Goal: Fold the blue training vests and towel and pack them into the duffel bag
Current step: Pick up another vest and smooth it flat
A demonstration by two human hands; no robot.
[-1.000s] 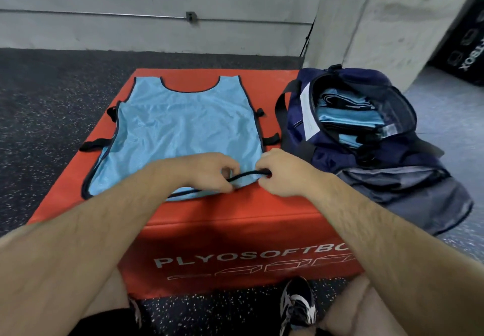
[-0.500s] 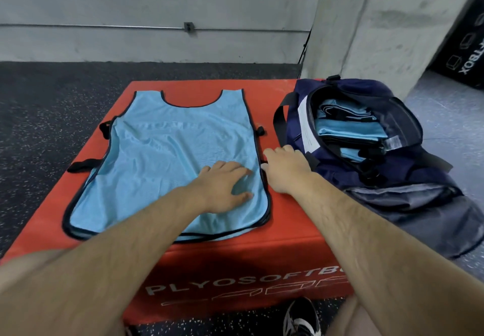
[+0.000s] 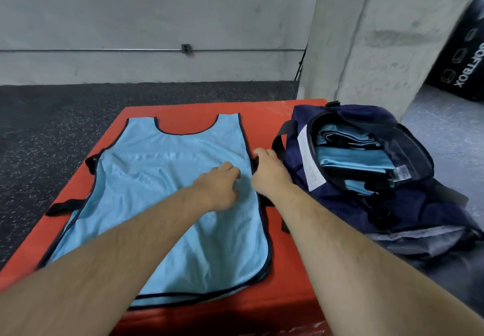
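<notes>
Blue training vest (image 3: 162, 204) lay flat on the red foam box (image 3: 285, 270), its long axis running away from the person, neck opening farthest, hem nearest. The left hand (image 3: 217, 186) rested on the fabric, fingers loosely bent, probably holding it smooth. The right hand (image 3: 269, 170) seemed to pinch the vest's right edge, ready to fold. The open duffel bag (image 3: 340, 202) sat just beside.

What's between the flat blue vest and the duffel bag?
Head view: the right hand, at the vest edge, over a bare strip of red box, short of the duffel bag.
</notes>
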